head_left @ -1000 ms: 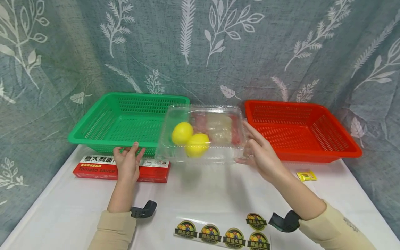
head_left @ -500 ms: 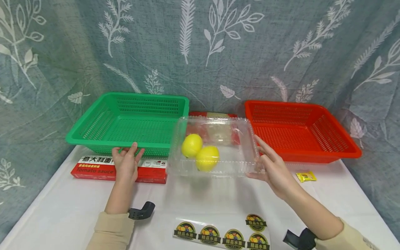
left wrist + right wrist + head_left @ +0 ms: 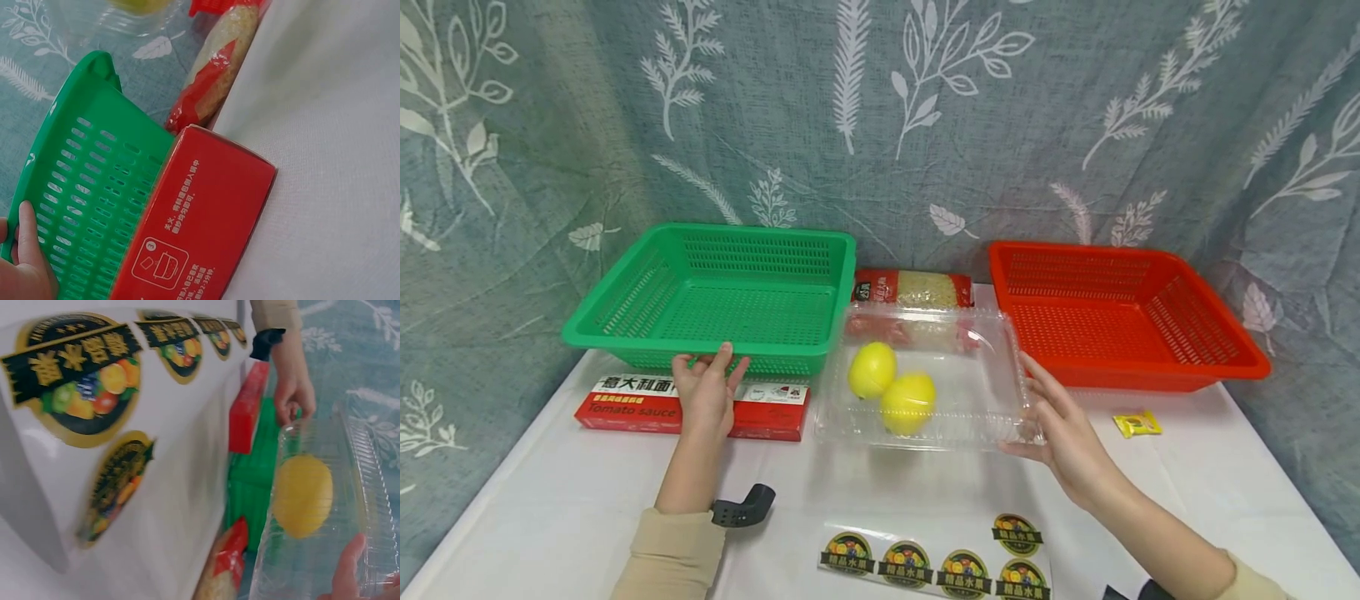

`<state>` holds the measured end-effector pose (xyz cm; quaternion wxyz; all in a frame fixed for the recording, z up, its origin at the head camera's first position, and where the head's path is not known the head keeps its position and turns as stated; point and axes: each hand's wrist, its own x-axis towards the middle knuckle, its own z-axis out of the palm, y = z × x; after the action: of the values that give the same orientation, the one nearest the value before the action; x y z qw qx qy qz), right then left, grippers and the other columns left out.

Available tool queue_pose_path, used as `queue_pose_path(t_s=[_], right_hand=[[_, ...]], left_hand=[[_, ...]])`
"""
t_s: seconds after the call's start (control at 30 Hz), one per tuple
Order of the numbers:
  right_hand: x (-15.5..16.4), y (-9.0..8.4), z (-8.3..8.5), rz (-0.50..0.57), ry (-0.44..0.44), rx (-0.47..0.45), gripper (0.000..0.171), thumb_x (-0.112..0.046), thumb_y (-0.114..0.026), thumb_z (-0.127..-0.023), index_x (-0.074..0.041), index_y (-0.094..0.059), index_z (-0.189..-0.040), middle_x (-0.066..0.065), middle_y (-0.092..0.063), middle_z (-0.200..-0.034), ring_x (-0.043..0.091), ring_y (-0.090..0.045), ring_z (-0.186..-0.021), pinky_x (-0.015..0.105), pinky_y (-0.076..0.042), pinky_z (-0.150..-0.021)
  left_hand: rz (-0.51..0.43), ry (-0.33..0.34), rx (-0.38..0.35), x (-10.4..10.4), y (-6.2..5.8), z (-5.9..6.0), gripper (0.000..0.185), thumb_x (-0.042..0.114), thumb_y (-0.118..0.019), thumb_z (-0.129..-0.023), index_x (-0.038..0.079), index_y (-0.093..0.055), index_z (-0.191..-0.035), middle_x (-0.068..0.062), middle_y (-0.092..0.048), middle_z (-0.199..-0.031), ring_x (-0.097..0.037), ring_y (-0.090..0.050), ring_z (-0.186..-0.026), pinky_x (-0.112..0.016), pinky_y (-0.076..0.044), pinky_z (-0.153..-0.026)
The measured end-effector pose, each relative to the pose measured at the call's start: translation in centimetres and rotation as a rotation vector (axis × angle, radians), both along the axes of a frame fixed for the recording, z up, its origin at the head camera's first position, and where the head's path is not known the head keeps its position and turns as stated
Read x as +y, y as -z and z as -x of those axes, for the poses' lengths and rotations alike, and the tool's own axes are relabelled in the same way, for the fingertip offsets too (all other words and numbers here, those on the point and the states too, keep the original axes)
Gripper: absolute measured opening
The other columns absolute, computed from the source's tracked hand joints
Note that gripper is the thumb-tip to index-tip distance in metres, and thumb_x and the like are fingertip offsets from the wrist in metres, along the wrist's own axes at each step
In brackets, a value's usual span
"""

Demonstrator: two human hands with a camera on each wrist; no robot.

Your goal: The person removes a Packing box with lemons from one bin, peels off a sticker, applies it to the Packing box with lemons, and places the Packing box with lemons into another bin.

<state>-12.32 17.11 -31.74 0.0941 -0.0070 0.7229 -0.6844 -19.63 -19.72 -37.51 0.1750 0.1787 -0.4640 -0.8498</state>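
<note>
Gripping the green basket's [image 3: 625, 342] front rim at far L, the L hand [image 3: 706, 396] has fingers curled round it. A red carton [image 3: 760, 417] lies just in front; can't tell if touching. Mid-view, the clear box [image 3: 970, 383] w/ 2 lemons [image 3: 909, 404] inside looks held up off the surface [image 3: 865, 492], approx. b/w the baskets. Behind it: a red-and-clear pkt [image 3: 927, 288]; nearer the wearer, a sticker sheet [image 3: 936, 537]. R hand [image 3: 1067, 437] pinches the box's R end, fingers about half open. Lid state: can't tell. Far R: red basket [image 3: 1150, 375], small yellow pkt [image 3: 1137, 423] in front.

Step in hand, imo: carrying the box one-handed, L steadying the basket. Next move prob. calls for a firm R pinch and a level box, as lemons could roll & tip it; L grip prob. matters less.
</note>
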Motion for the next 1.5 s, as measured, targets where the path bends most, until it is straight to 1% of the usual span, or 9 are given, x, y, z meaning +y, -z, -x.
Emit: queue_pose_path(t_s=[0.13,0.43,0.63,0.87,0.97,1.1,1.3,1.37,1.5], right_hand=[[0.2,0.6,-0.2,0.003,0.005,0.000,0.059,0.000,-0.026,-0.091,-0.018,-0.017,-0.147,0.017,-0.015,-0.141,0.013,-0.040,-0.078,0.038,-0.053,-0.075],[0.5,1.9,-0.6,0.007,-0.001,0.001,0.061,0.002,-0.027,-0.089,-0.015,-0.018,-0.146,0.018,-0.014,-0.140,0.008,-0.039,-0.070,0.038,-0.053,-0.074],[0.6,2.6,-0.8,-0.005,-0.007,-0.014,0.062,0.003,-0.027,-0.088,-0.018,-0.018,-0.146,0.018,-0.014,-0.140,0.009,-0.039,-0.070,0.038,-0.053,-0.074],[0.6,3.1,-0.8,-0.005,0.005,-0.006,0.066,0.005,-0.028,-0.084,-0.016,-0.018,-0.146,0.018,-0.017,-0.140,0.021,-0.043,-0.084,0.041,-0.053,-0.074],[0.6,3.3,-0.7,0.000,0.008,-0.010,0.067,0.006,-0.029,-0.084,-0.016,-0.018,-0.146,0.018,-0.017,-0.140,0.022,-0.044,-0.086,0.041,-0.053,-0.073],[0.5,3.6,-0.7,0.002,0.007,-0.015,0.066,0.005,-0.029,-0.084,-0.015,-0.017,-0.146,0.019,-0.015,-0.140,0.020,-0.043,-0.081,0.040,-0.053,-0.073],[0.5,4.2,-0.5,-0.002,0.005,-0.025,0.067,0.005,-0.029,-0.084,-0.016,-0.017,-0.146,0.019,-0.012,-0.141,0.031,-0.041,-0.098,0.040,-0.053,-0.074],[0.5,4.3,-0.4,-0.005,0.007,-0.031,0.067,0.005,-0.029,-0.084,-0.017,-0.016,-0.146,0.019,-0.012,-0.141,0.029,-0.041,-0.097,0.040,-0.053,-0.074],[0.5,4.7,-0.1,-0.004,0.003,-0.039,0.066,0.004,-0.027,-0.086,-0.017,-0.015,-0.146,0.018,-0.012,-0.140,0.017,-0.038,-0.082,0.039,-0.053,-0.074]], left_hand=[[-0.005,-0.005,-0.003,-0.1,0.0,0.0,0.030,0.010,-0.053,-0.091,0.011,-0.027,-0.105,-0.006,-0.036,-0.095,-0.015,-0.049,-0.098,-0.022,-0.050,-0.078],[-0.013,0.007,-0.008,-0.2,-0.1,0.0,0.028,0.008,-0.052,-0.091,0.012,-0.026,-0.102,-0.006,-0.034,-0.093,-0.013,-0.050,-0.095,-0.022,-0.049,-0.079],[-0.008,0.005,-0.008,-0.2,0.0,0.0,0.028,0.008,-0.051,-0.091,0.012,-0.026,-0.102,-0.006,-0.035,-0.093,-0.013,-0.051,-0.094,-0.022,-0.050,-0.079],[-0.011,0.004,0.004,-0.2,0.0,0.1,0.027,0.007,-0.051,-0.091,0.011,-0.027,-0.102,-0.006,-0.035,-0.092,-0.012,-0.052,-0.092,-0.023,-0.050,-0.079],[-0.004,0.005,0.005,-0.2,0.0,0.1,0.027,0.006,-0.050,-0.092,0.010,-0.026,-0.103,-0.006,-0.035,-0.093,-0.013,-0.051,-0.094,-0.023,-0.050,-0.080],[-0.008,0.005,0.003,-0.1,-0.1,0.1,0.028,0.006,-0.050,-0.092,0.010,-0.025,-0.103,-0.006,-0.034,-0.093,-0.014,-0.050,-0.095,-0.023,-0.049,-0.080],[0.001,0.011,-0.007,-0.1,-0.1,0.0,0.029,0.009,-0.051,-0.092,0.010,-0.024,-0.102,-0.005,-0.034,-0.093,-0.013,-0.050,-0.095,-0.023,-0.049,-0.081],[0.001,0.012,-0.009,-0.1,-0.1,-0.1,0.028,0.009,-0.050,-0.092,0.010,-0.024,-0.102,-0.005,-0.035,-0.093,-0.013,-0.050,-0.095,-0.023,-0.049,-0.081],[-0.004,0.012,-0.010,-0.1,-0.1,-0.1,0.027,0.008,-0.050,-0.092,0.010,-0.024,-0.101,-0.005,-0.034,-0.092,-0.013,-0.050,-0.095,-0.023,-0.049,-0.081]])
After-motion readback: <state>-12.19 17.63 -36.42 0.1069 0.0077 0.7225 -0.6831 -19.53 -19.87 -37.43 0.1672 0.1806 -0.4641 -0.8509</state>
